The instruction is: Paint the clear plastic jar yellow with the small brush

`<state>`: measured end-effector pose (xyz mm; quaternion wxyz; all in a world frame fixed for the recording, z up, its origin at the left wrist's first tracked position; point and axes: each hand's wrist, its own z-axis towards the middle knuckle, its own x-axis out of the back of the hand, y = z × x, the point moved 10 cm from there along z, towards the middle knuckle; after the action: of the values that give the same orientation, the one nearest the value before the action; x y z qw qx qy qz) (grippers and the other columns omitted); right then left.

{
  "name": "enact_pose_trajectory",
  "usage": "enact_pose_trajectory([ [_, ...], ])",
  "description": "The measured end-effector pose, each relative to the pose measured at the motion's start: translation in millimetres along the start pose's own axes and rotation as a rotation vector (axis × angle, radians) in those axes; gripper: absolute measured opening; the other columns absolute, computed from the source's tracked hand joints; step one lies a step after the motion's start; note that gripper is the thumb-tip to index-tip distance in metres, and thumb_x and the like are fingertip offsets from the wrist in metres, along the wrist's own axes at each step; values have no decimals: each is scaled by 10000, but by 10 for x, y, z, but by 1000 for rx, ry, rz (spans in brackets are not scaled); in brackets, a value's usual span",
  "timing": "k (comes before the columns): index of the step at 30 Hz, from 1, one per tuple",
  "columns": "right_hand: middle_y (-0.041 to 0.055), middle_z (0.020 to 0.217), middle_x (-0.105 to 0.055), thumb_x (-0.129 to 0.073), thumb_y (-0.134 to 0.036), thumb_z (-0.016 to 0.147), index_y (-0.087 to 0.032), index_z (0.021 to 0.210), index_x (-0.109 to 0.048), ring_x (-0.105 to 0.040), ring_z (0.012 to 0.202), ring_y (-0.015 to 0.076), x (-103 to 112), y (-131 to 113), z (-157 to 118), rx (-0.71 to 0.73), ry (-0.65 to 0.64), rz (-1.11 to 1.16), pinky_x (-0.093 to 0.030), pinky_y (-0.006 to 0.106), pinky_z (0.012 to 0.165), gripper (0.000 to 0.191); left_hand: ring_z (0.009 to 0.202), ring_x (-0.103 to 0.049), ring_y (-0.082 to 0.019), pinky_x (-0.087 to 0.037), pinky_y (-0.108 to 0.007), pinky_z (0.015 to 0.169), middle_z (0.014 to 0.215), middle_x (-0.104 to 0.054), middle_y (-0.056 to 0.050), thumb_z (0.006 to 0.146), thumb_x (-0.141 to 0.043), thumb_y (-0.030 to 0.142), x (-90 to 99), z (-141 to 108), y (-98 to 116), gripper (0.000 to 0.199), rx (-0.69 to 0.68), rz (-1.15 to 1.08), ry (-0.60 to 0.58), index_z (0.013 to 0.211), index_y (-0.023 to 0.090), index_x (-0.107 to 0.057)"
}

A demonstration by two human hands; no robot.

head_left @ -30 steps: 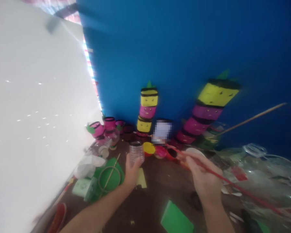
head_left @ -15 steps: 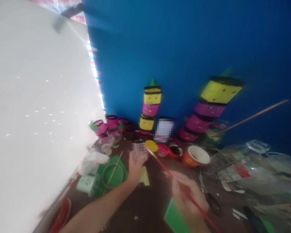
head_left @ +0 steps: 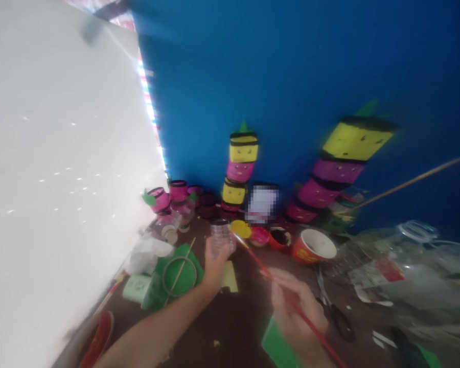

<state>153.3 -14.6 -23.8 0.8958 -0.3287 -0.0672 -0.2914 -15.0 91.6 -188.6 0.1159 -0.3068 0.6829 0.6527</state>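
My left hand (head_left: 216,260) is closed round a clear ribbed plastic piece (head_left: 221,234), like a cut bottle section, with a dark rim at its top. In my right hand (head_left: 297,301) is a red-handled paintbrush (head_left: 262,267), its tip pointing away and to the left. That tip is close to the clear piece and in front of a pot of yellow paint (head_left: 240,229); whether it touches either I cannot tell. Beside the yellow stand a pink paint pot (head_left: 259,235) and a red pot with dark contents (head_left: 279,237).
Two stacks of painted yellow and pink cups (head_left: 237,171) (head_left: 331,176) stand by the blue wall. To the right are a paper cup (head_left: 314,246), scissors (head_left: 331,306) and clear plastic bottles (head_left: 417,266). Green sheets (head_left: 189,266), a ring (head_left: 180,276) and a stick lie left.
The view has shifted slightly, so things on the right sit a little farther right. Both hands keep their hold, with hardly any movement.
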Motion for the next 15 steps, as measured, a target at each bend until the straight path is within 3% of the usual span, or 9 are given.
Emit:
enact_pose_trajectory([
  [5,70,827,-678,-533,-150,790,-190,840,-578,-654,728,157,-54,32,-10,-16,-59,-4,-564,273,657,79,875,-630,-173,-447,-378,889,861,-654,-15,613,-731,364,-7,-2,6,418,4,-37,-5,951,202,-546],
  [9,64,832,-674,-540,-143,778,-193,847,-589,-655,755,171,12,20,7,-34,-12,48,-560,283,665,99,865,-628,-170,-459,-363,865,857,-649,-16,617,-730,365,-27,-4,28,414,-3,-38,-18,949,198,-547],
  [15,39,753,-646,-580,-158,751,-194,771,-641,-627,671,149,184,387,101,-324,33,221,-535,248,584,74,774,-607,-144,-498,-327,743,838,-624,-9,655,-702,389,-129,-29,79,410,-13,-61,-95,976,194,-537],
])
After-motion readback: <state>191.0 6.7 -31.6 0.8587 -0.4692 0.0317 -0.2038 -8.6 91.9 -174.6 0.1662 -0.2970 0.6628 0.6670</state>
